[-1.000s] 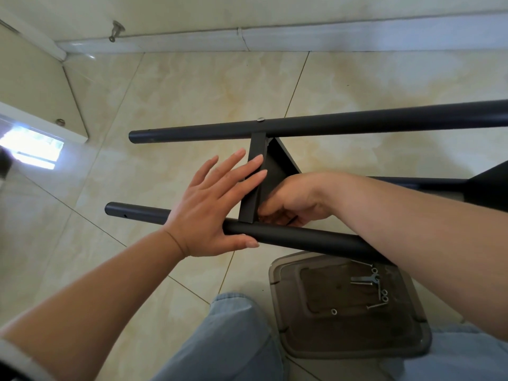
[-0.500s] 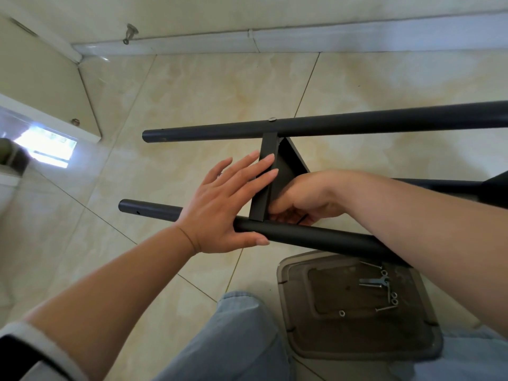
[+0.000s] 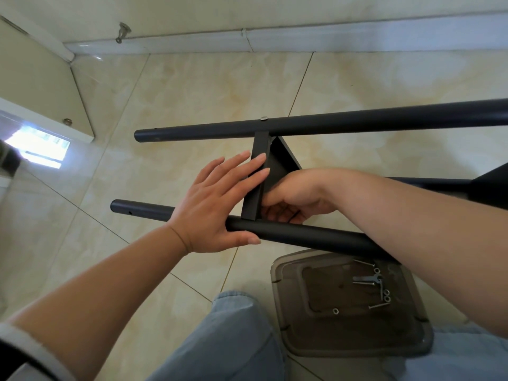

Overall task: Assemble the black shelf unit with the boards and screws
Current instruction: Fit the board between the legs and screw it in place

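Two black tubes lie across the view, the far tube (image 3: 357,121) with a silver screw head (image 3: 264,118) on top and the near tube (image 3: 308,237) below it. A black triangular board (image 3: 277,163) stands between them. My left hand (image 3: 217,204) lies flat against the board's left edge, fingers stretched out, thumb hooked under the near tube. My right hand (image 3: 297,199) is curled behind the board's lower corner, and a thin dark tool shows between its fingers. Its fingertips are hidden by the board.
A translucent brown plastic lid (image 3: 354,336) lies on the tiled floor under the near tube, holding several silver screws and washers (image 3: 380,292). My denim-clad knee (image 3: 231,339) is beside it. A white baseboard (image 3: 330,37) and a door stopper (image 3: 123,31) sit at the back.
The view has shifted slightly, so the frame sits further right. Both hands stay in the same places on the board and the near tube.
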